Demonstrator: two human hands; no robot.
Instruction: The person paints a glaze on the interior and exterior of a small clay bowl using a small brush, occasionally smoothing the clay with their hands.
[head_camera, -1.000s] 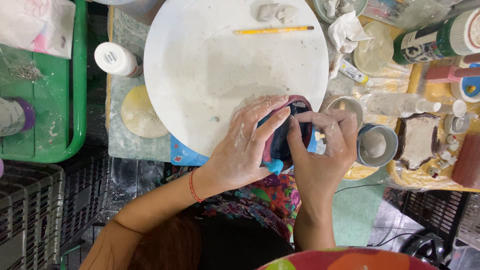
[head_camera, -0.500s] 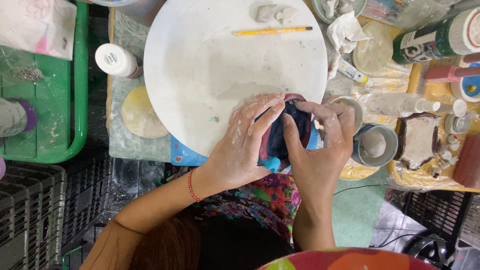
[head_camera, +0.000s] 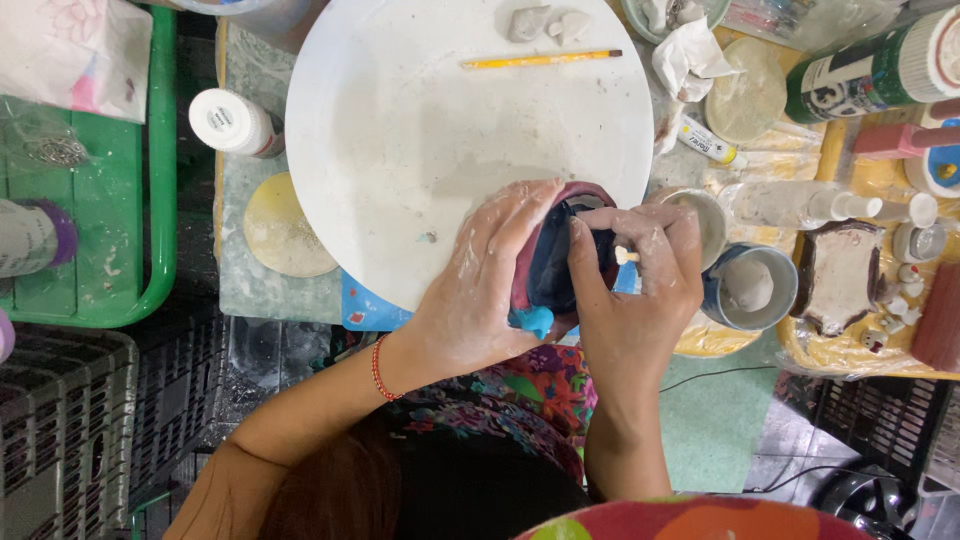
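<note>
Head camera view, looking straight down on two clay-smeared hands at the near edge of a big round white board (head_camera: 400, 140). Left hand (head_camera: 480, 290) wraps closed around a small dark blue pot (head_camera: 555, 265) with a pink rim and a light blue knob at its near end. The pot lies tilted, long axis running near to far, mouth facing far and slightly right. Right hand (head_camera: 635, 300) presses against the pot's right side, fingers curled shut around a thin pale stick (head_camera: 626, 255) that points left at the pot.

Far across the board lie a yellow pencil (head_camera: 540, 60) and two grey clay lumps (head_camera: 545, 22). Just right of the hands stand a blue cup (head_camera: 750, 285) and a small cream bowl (head_camera: 705, 220). A white bottle (head_camera: 232, 122) and a green tray (head_camera: 150, 240) sit to the left.
</note>
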